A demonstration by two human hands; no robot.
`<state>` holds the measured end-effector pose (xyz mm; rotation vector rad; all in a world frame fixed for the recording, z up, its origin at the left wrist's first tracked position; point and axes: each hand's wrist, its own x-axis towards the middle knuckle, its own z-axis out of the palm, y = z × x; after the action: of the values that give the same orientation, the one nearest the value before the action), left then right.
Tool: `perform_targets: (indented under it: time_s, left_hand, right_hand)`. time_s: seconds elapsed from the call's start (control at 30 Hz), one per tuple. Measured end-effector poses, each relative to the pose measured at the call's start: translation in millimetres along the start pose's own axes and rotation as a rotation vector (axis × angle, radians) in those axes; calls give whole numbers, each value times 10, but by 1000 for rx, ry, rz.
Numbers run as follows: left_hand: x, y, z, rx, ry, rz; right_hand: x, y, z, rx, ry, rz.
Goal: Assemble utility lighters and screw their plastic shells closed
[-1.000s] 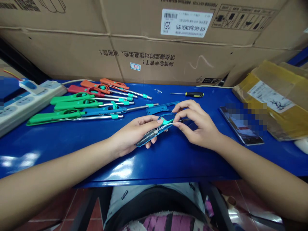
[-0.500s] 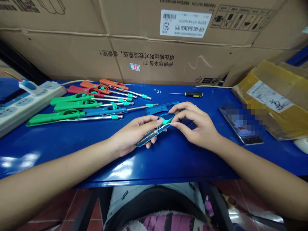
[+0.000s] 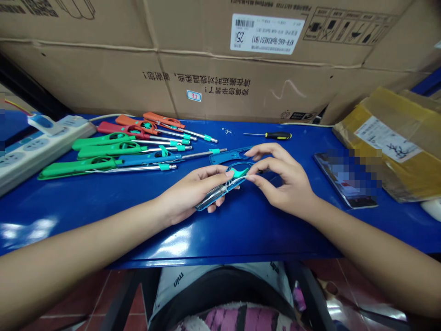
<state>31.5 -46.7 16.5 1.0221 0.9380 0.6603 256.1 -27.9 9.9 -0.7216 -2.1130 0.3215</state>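
My left hand (image 3: pixel 193 191) is closed around an opened blue long-neck lighter (image 3: pixel 211 196), held at a slant above the table. In its half-shell lie a dark see-through fuel tank and a green trigger (image 3: pixel 240 173), with my left thumb against the trigger. A thin white tube (image 3: pixel 238 179) runs along the lighter. My right hand (image 3: pixel 287 179) pinches the tube's far end between thumb and forefinger, the other fingers curled above. Just behind, on the table, rests the other blue half-shell (image 3: pixel 222 157), partly covered by my right fingers.
Several long-neck lighters in green (image 3: pixel 77 168), blue (image 3: pixel 148 159), red and orange lie at the left, beside a white power strip (image 3: pixel 44 140). Small white bits (image 3: pixel 226 130) and a screwdriver (image 3: pixel 278 135) are at the back. A phone (image 3: pixel 344 181) and taped carton (image 3: pixel 389 138) stand right.
My right fingers have shifted very slightly at the lighter's far end. Both hands keep their hold, and the whole view has moved a few pixels.
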Motion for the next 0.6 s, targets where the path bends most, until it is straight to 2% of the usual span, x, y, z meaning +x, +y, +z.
perform_targets:
  time_s: [0.2,0.6]
  left_hand:
    - [3,-3,9,-7,-10,-5]
    - [2,-9,-8,-24,-25,-4]
  right_hand:
    - [5,-14,0,137,-32,104]
    - [23,-10,-45,277,-98,160]
